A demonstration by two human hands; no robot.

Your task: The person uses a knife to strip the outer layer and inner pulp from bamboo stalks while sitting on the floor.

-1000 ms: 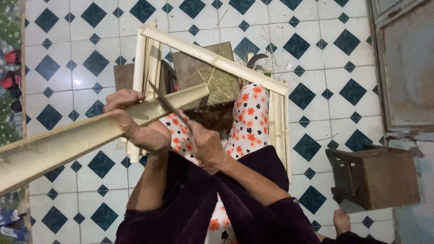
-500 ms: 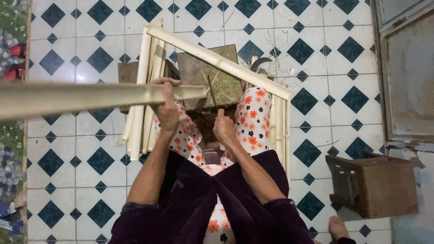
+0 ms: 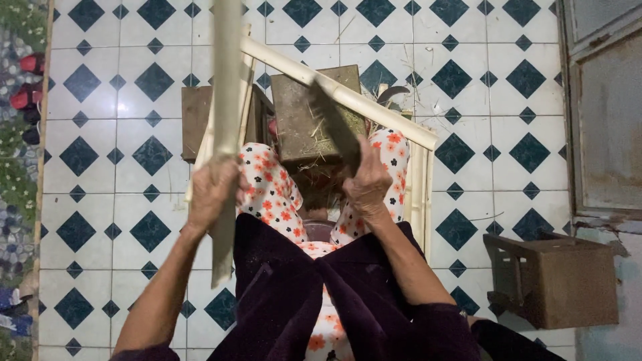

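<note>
My left hand [image 3: 212, 190] grips a long pale bamboo strip [image 3: 226, 100] that stands nearly upright, running from the top edge of the view down past my knee. My right hand [image 3: 366, 184] holds a dark flat-bladed knife [image 3: 334, 124], blade pointing up and left over a worn square wooden block [image 3: 304, 120]. The block rests between my knees, which are covered in white trousers with orange flowers [image 3: 271, 190]. My sleeves are dark purple.
Several pale bamboo lengths [image 3: 348, 97] lie crossed on the white floor with dark diamond tiles [image 3: 134, 154]. A brown wooden stool [image 3: 555, 281] stands at the right, by a grey door [image 3: 605, 120]. Another low wooden piece [image 3: 195, 120] sits left of the block.
My left hand swung the bamboo strip from slanting left, through level, to nearly upright. The knife in my right hand moved rightwards, over the block.
</note>
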